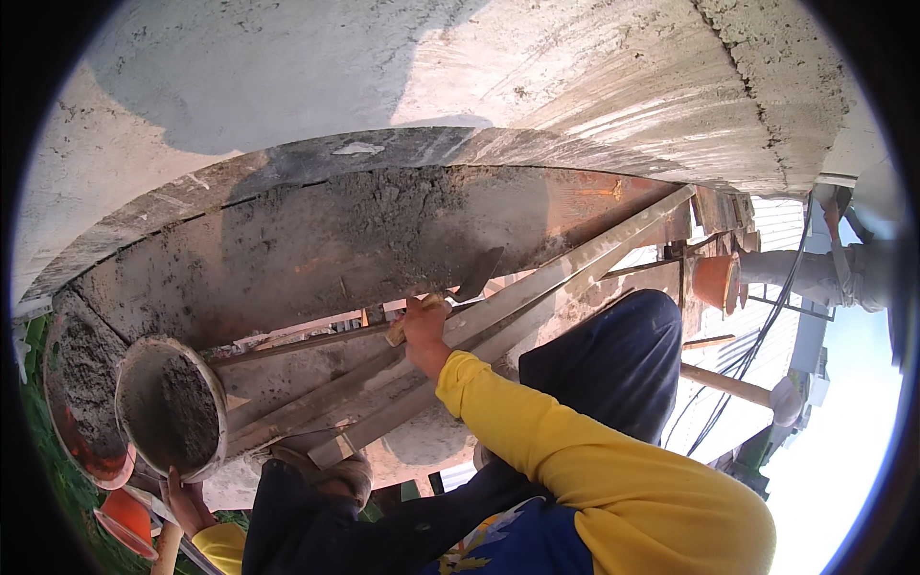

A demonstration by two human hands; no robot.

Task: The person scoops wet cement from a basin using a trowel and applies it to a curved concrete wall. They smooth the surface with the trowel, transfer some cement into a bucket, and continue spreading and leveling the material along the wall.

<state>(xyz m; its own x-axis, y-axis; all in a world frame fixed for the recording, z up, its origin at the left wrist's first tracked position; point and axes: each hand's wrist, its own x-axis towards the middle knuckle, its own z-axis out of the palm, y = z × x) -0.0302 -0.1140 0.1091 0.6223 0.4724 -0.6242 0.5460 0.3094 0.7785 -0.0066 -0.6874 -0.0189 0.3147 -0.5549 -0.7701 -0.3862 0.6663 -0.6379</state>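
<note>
My right hand (426, 331) is closed around the wooden handle of a trowel (478, 274). Its dark metal blade points up and right, just above a board smeared with grey mortar (383, 216). At the lower left, my left hand (185, 501) grips the lower rim of a bucket (219, 388), which is tilted so its mouth faces me. Grey mortar (177, 412) lies inside it. Beside the bucket is a round tub (103, 468) with a reddish rim, also holding mortar. A long grey straight bar (565, 271) runs diagonally beneath my right forearm.
A curved concrete wall (575, 77) rises beyond the board. Orange buckets are at the lower left (126, 522) and the right (711, 280). Cables (767, 335) hang on the right, near what looks like a person in grey (853, 273). Gaps show between the planks.
</note>
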